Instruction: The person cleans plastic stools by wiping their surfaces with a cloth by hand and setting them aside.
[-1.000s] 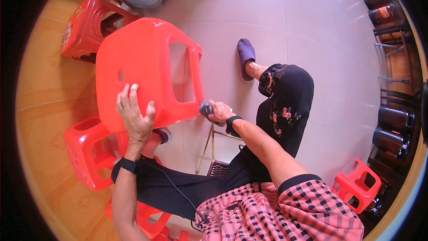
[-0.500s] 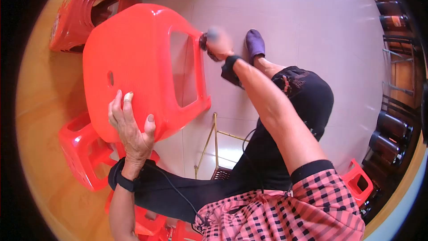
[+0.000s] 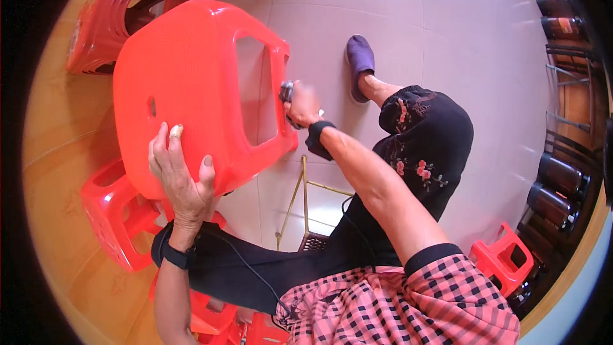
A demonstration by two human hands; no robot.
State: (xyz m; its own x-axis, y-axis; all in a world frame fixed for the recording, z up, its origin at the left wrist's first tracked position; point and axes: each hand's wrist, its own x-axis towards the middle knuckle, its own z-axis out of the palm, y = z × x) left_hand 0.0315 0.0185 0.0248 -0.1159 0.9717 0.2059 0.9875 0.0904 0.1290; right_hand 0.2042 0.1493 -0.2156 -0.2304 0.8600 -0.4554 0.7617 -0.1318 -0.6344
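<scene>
A large red plastic stool (image 3: pixel 179 64) is tipped on its side, its seat turned toward the left and its legs toward the right. My left hand (image 3: pixel 179 172) lies with spread fingers against the seat, below the small slot; one fingertip has a pale wrapping. At the outer part of the stool's leg frame, my right hand (image 3: pixel 304 103) is closed round a dark, crumpled rag-like wad (image 3: pixel 287 91). The wad touches the leg or lies very close to it. Motion blur covers part of this hand, and the wad's exact kind cannot be made out.
More red stools stand at the upper left (image 3: pixel 96 32), the lower left (image 3: pixel 112 217) and the right (image 3: pixel 504 259). Between my legs is a brass-coloured metal frame (image 3: pixel 305 198). Dark jars (image 3: pixel 552 204) line a rack on the right. A thin cable crosses my trousers.
My right hand has moved down along the stool's leg frame with the dark wad. The stool has shifted slightly left; my left hand still rests on the seat.
</scene>
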